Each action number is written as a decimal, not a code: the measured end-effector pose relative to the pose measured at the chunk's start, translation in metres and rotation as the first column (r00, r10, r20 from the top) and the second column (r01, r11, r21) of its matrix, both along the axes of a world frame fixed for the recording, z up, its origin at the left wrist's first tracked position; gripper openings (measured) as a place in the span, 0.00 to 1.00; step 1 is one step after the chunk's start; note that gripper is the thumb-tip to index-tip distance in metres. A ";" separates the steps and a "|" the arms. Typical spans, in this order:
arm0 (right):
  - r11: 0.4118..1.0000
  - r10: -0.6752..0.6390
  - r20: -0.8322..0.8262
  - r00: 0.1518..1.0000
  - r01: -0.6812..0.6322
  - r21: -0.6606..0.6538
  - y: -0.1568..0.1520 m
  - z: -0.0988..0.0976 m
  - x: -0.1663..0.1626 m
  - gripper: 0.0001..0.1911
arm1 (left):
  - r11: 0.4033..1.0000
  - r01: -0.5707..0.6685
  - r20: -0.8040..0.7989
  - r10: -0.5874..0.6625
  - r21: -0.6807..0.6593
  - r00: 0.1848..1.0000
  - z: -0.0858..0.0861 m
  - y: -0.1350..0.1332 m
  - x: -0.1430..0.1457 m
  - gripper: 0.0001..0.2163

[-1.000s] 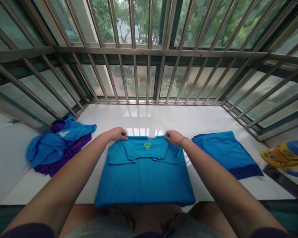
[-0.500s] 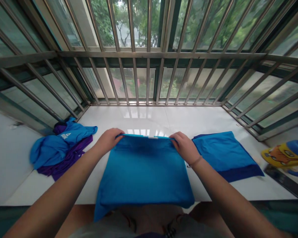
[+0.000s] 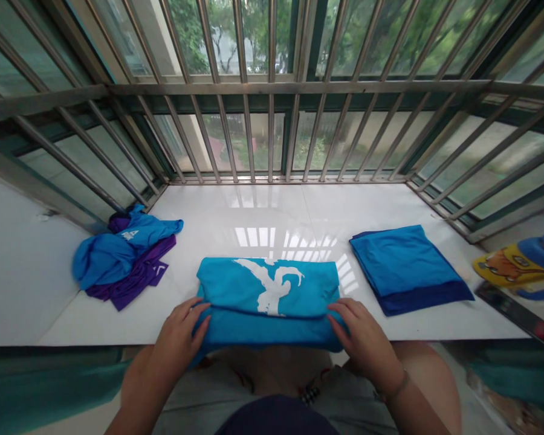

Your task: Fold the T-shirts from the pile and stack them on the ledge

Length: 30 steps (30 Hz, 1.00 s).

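In front of me a blue T-shirt (image 3: 245, 332) lies at the front edge of the white ledge, its far part folded over toward me so a white print faces up. The near part of the shirt hangs past the edge over my lap. At the left end of the fold, my left hand (image 3: 181, 329) pinches the cloth between thumb and fingers. My right hand (image 3: 365, 335) grips the opposite end in the same way. To the right rests a flat stack of folded blue and navy clothes (image 3: 403, 260). A crumpled pile of blue and purple clothes (image 3: 104, 260) lies at the left.
The glossy white ledge (image 3: 281, 211) ends at barred windows (image 3: 272, 87) on three sides. A yellow and blue cartoon-printed item (image 3: 517, 266) sits at the far right beside a dark flat object (image 3: 508, 314). A white wall (image 3: 18, 254) borders the left.
My hands have come down toward me, bringing the shirt's far edge over into a fold. The white print now shows on top.
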State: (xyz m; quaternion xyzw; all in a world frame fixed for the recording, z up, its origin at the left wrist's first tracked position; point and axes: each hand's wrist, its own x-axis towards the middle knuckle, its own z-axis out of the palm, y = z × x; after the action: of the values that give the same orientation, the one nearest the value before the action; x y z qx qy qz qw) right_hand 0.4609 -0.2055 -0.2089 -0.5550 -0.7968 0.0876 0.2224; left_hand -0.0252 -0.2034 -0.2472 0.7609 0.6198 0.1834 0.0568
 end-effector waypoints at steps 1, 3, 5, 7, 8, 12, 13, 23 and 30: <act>0.998 -0.064 0.014 0.998 0.064 -0.018 -0.005 0.001 0.001 0.10 | 0.998 -0.063 -0.012 0.063 -0.008 0.998 0.000 -0.005 -0.001 0.18; 0.982 -0.156 0.062 0.986 0.161 -0.100 -0.021 -0.003 0.001 0.12 | 0.986 -0.162 -0.049 0.159 -0.044 0.986 0.000 -0.015 -0.004 0.20; 0.947 -0.213 0.127 0.969 0.237 -0.217 -0.040 -0.013 0.001 0.17 | 0.975 -0.207 -0.100 0.199 -0.084 0.975 0.001 -0.022 -0.010 0.19; 0.892 -0.259 0.176 0.950 0.305 -0.333 -0.059 -0.028 0.004 0.20 | 0.962 -0.257 -0.159 0.240 -0.092 0.958 0.004 -0.028 -0.018 0.18; 0.862 -0.285 0.187 0.940 0.337 -0.380 -0.067 -0.036 0.006 0.21 | 0.954 -0.287 -0.185 0.268 -0.085 0.946 0.005 -0.031 -0.023 0.18; 0.799 -0.390 0.074 0.918 0.378 -0.467 -0.081 -0.066 0.013 0.21 | 0.928 -0.363 -0.149 0.349 -0.080 0.925 0.011 -0.037 -0.031 0.19; 0.802 -0.400 0.002 0.916 0.351 -0.484 -0.081 -0.072 0.012 0.21 | 0.925 -0.366 -0.109 0.355 -0.100 0.928 0.011 -0.038 -0.030 0.19; 0.783 -0.478 -0.344 0.808 0.214 -0.584 -0.067 -0.070 0.013 0.28 | 0.908 -0.352 0.033 0.368 -0.225 0.929 0.008 -0.044 -0.015 0.15; 0.818 -0.469 -0.114 0.876 0.382 -0.430 -0.068 -0.042 0.034 0.22 | 0.924 -0.330 0.051 0.346 -0.193 0.937 0.009 -0.031 -0.027 0.19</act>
State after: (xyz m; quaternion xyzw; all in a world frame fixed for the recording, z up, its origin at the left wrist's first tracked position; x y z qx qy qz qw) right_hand 0.4952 -0.2739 -0.2506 -0.7399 -0.5888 0.2532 0.2045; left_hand -0.0522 -0.2341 -0.2381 0.6257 0.7530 0.1651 0.1196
